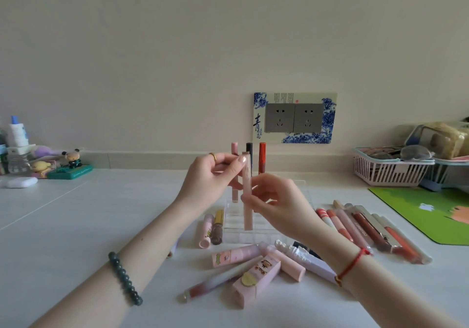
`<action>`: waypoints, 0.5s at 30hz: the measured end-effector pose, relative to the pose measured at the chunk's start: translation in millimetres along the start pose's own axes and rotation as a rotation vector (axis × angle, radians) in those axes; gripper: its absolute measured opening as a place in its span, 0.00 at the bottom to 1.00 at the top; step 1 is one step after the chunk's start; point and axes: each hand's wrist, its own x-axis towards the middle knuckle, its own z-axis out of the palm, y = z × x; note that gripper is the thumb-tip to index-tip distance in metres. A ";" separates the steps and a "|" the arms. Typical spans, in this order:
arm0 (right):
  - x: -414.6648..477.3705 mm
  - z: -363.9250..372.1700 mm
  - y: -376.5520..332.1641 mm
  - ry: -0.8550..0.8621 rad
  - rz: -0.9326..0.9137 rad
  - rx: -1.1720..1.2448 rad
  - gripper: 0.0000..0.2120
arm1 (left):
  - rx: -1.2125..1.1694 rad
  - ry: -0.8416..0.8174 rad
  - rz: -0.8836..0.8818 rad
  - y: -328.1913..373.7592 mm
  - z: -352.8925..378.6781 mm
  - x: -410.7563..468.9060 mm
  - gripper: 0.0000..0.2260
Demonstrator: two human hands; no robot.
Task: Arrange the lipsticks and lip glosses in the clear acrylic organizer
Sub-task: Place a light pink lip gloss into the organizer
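A clear acrylic organizer (pixel 303 188) stands mid-table with a pink tube (pixel 234 147), a dark tube (pixel 249 147) and a red lip gloss (pixel 262 157) upright in its back slots. A long pale pink lip gloss (pixel 247 208) stands upright over a front slot. My left hand (pixel 210 175) pinches its top and my right hand (pixel 276 201) pinches its middle. Loose lipsticks lie around: two at the left (pixel 213 228), several pink ones in front (pixel 256 267), and a row of slim glosses at the right (pixel 368 228).
A pink basket (pixel 388 170) with glasses and a pouch sits at the back right beside a green mat (pixel 426 213). Figurines (pixel 71 165), bottles (pixel 16 137) and a white case (pixel 21 182) crowd the back left. Wall sockets (pixel 294 117) are behind the organizer.
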 end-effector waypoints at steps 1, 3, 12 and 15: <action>0.8 -2.8 1.0 0.010 -0.007 -0.007 0.05 | -0.042 -0.012 -0.010 -1.4 1.7 0.0 0.12; 3.9 -13.1 3.8 0.041 -0.012 -0.032 0.04 | -0.082 -0.022 -0.025 -6.1 1.5 -0.4 0.14; 50.1 -65.6 29.5 0.235 0.128 -0.129 0.09 | 0.419 -0.033 -0.176 -61.2 -25.2 -27.6 0.11; 58.5 -61.3 38.6 0.200 0.149 -0.144 0.09 | 0.482 -0.132 -0.290 -68.4 -28.0 -36.3 0.20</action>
